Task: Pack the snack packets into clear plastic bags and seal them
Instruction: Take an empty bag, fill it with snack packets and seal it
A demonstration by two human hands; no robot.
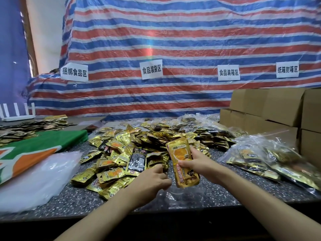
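Head view. Right hand (pixel 196 162) grips a gold snack packet (pixel 182 153) around its middle, the packet tilted with its lower end over a clear bag (pixel 185 195) lying on the bench (pixel 83 202).

Left hand (pixel 151 180), fingers curled, sits at the bag's left edge; cannot tell whether it pinches the film.

Loose packet pile (pixel 139 141) just beyond both hands. Filled bags (pixel 271 160) right of the right hand. Stack of empty bags (pixel 41 176) left of the left hand.
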